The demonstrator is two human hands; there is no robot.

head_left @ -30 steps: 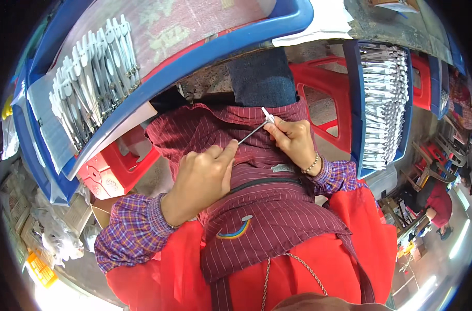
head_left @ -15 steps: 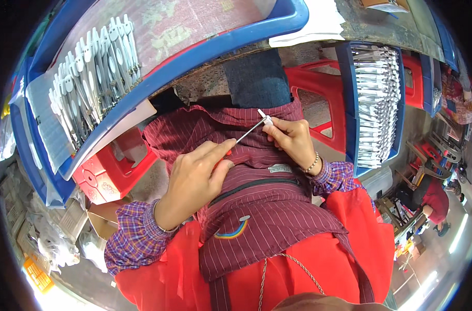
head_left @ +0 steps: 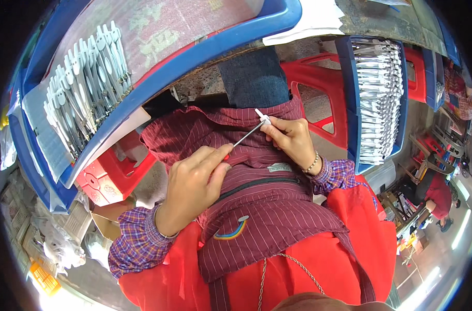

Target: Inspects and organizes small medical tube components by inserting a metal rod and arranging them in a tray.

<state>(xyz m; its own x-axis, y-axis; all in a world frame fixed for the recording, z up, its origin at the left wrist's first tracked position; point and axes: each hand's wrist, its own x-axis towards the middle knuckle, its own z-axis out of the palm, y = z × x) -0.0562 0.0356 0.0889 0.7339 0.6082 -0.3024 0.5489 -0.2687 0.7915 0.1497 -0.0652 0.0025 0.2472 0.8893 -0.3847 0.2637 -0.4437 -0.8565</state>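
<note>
Above the lap of my maroon pinstriped apron (head_left: 267, 217), my two hands meet over a small white plastic piece (head_left: 260, 114). Thumb and fingertips of my right hand (head_left: 293, 137) pinch this piece. My left hand (head_left: 192, 176) is closed around what looks like a screwdriver (head_left: 248, 136); a thin metal shaft and a bit of red show, while most of the handle is hidden in the palm. The shaft's tip touches the white piece or lies right at it; I cannot tell whether it is inside.
At the far left, a blue tray (head_left: 220, 54) on the worktable holds rows of slim metal-and-white parts (head_left: 85, 78). A second blue tray (head_left: 352, 98), full of similar parts, rests on a red stool (head_left: 324, 93) to the right. Another red stool (head_left: 98, 181) stands at left.
Both hands keep their grips, and the shaft stays at the white piece. The view has shifted slightly, with the left tray a little lower and further left.
</note>
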